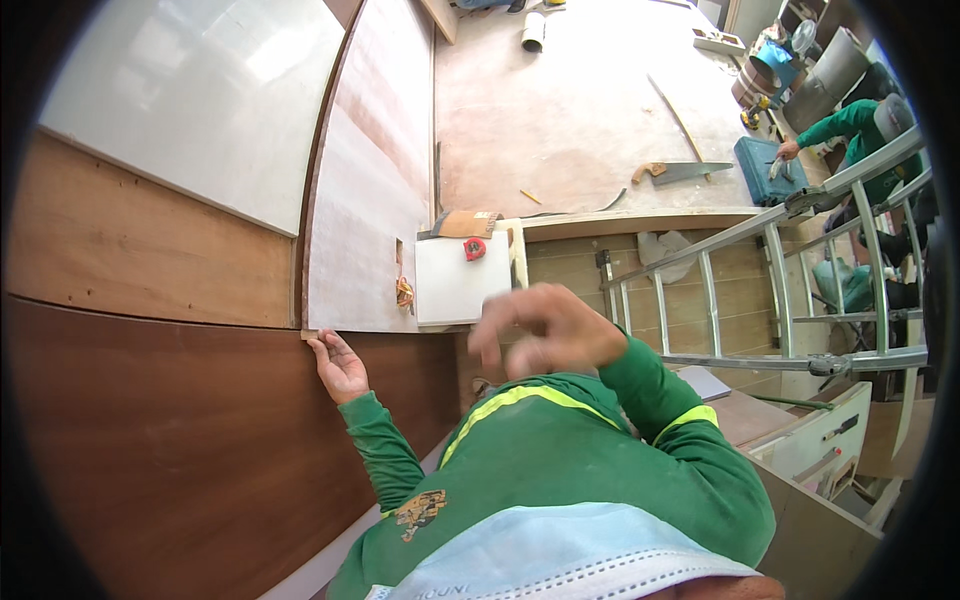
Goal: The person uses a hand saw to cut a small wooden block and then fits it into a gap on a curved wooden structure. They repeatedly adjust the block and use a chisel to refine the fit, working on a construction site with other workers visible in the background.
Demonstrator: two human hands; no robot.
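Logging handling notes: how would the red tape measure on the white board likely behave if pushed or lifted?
The red tape measure probably stays stiff when lifted, as its compact case looks hard. Pushed, it would likely slide rather than roll, since it appears to lie flat; the white board beneath looks smooth, so grip may be slight.

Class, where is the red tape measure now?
Near the middle of the head view, the red tape measure lies on the small white board, up and left of the right hand.
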